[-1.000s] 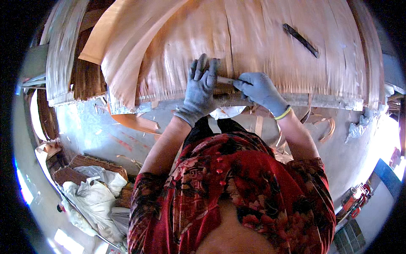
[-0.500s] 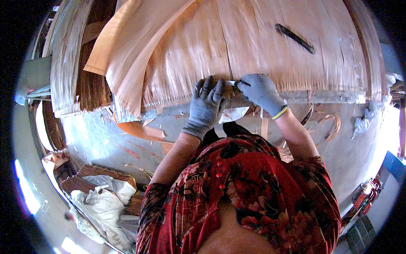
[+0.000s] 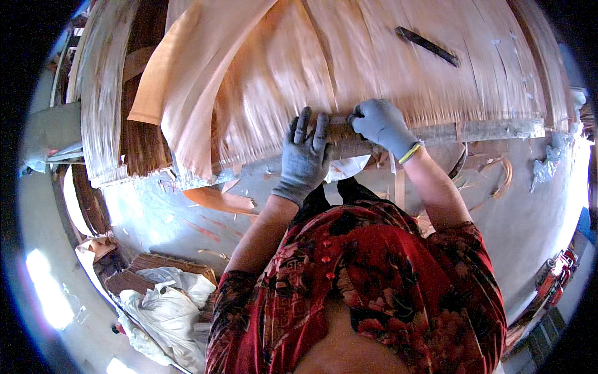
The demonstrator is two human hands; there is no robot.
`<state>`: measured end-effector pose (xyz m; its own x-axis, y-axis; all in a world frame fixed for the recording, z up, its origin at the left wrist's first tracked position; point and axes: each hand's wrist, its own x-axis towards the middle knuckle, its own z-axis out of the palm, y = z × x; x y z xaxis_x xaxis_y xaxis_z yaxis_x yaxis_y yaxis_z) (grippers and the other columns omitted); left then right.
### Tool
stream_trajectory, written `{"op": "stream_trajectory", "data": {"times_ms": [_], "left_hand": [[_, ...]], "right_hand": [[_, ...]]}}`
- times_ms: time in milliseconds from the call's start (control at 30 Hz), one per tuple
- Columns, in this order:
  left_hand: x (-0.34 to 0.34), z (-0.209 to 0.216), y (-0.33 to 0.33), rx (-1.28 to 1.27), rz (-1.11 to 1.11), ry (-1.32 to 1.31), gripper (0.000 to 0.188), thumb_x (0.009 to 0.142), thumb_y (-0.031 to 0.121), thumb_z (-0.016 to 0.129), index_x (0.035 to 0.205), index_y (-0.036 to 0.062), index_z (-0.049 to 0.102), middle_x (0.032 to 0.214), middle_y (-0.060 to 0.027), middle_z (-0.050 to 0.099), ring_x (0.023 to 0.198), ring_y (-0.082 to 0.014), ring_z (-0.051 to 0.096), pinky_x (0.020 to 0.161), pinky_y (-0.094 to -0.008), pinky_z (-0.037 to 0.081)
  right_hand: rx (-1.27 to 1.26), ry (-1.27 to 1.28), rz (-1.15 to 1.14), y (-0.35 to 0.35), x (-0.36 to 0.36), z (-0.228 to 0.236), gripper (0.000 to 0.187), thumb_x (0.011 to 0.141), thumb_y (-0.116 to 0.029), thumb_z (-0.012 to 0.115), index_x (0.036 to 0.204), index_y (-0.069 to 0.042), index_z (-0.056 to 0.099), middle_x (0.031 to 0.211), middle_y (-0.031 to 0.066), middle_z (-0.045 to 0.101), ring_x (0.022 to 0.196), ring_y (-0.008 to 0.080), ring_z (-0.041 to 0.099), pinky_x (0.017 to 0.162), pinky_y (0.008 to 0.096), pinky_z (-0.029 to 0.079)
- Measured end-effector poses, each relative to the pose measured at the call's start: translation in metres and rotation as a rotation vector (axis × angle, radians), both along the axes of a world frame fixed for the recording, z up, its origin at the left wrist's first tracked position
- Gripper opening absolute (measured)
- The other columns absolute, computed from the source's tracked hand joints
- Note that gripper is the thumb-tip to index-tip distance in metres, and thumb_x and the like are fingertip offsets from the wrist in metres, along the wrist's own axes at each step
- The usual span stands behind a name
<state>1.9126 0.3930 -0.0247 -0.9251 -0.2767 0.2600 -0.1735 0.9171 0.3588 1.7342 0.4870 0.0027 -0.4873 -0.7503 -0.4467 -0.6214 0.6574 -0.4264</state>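
Your left hand (image 3: 305,153) lies open, fingers spread across the near edge of the veneer sheet (image 3: 398,78), seemingly to steady it. Your right hand (image 3: 383,123) is curled closed, pinching a thin strip (image 3: 338,119) that spans the gap between, probably keeping it straight.

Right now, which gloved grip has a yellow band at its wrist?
The right grip, the curled one: a yellow band rings its wrist. The left grip, more spread out, shows no such band.
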Motion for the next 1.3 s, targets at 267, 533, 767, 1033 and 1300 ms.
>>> {"op": "stream_trajectory", "data": {"times_ms": [267, 533, 767, 1033, 1300], "left_hand": [[-0.036, 0.006, -0.007, -0.047, 0.042, 0.106, 0.063, 0.078, 0.015, 0.058, 0.135, 0.0046, 0.034, 0.132, -0.0183, 0.043, 0.124, -0.0408, 0.037, 0.103, -0.0509, 0.027], [-0.106, -0.035, -0.011, -0.070, -0.084, 0.185, 0.059, 0.077, 0.014, 0.057, 0.132, 0.0057, 0.036, 0.131, -0.0150, 0.042, 0.128, -0.0394, 0.030, 0.104, -0.0507, 0.028], [-0.108, -0.036, -0.011, -0.110, -0.088, 0.095, 0.060, 0.079, 0.016, 0.057, 0.133, 0.0047, 0.035, 0.126, -0.0165, 0.046, 0.127, -0.0397, 0.031, 0.104, -0.0502, 0.028], [-0.114, 0.004, -0.087, -0.022, 0.099, 0.137, 0.075, 0.073, 0.024, 0.066, 0.135, 0.0000, 0.030, 0.134, -0.0174, 0.041, 0.130, -0.0419, 0.026, 0.104, -0.0536, 0.024], [-0.137, 0.016, -0.146, -0.086, 0.049, 0.112, 0.072, 0.072, 0.028, 0.067, 0.134, 0.0104, 0.035, 0.124, -0.0122, 0.050, 0.129, -0.0340, 0.030, 0.104, -0.0536, 0.024]], "right_hand": [[-0.010, 0.215, 0.077, 0.016, -0.015, -0.015, 0.037, 0.078, -0.043, 0.057, 0.078, -0.007, 0.068, 0.080, 0.0162, 0.065, 0.079, 0.0347, 0.063, 0.073, 0.0434, 0.050], [-0.148, 0.052, 0.177, 0.032, -0.014, -0.020, 0.023, 0.079, -0.029, 0.052, 0.074, -0.008, 0.059, 0.075, 0.0170, 0.063, 0.073, 0.0374, 0.061, 0.065, 0.0482, 0.048], [-0.402, -0.153, 0.101, 0.065, 0.013, 0.003, 0.021, 0.082, -0.028, 0.054, 0.078, -0.008, 0.060, 0.069, 0.0175, 0.060, 0.067, 0.0393, 0.059, 0.057, 0.0475, 0.046], [-0.413, -0.461, -0.341, 0.002, -0.071, 0.012, 0.027, 0.089, -0.029, 0.056, 0.081, -0.004, 0.063, 0.057, 0.0006, 0.056, 0.048, 0.0084, 0.052, 0.044, 0.0247, 0.040], [-0.478, -0.258, -0.206, -0.147, -0.152, -0.018, 0.027, 0.086, -0.030, 0.055, 0.077, -0.005, 0.063, 0.060, 0.0085, 0.059, 0.054, 0.0188, 0.058, 0.052, 0.0326, 0.045]]}}
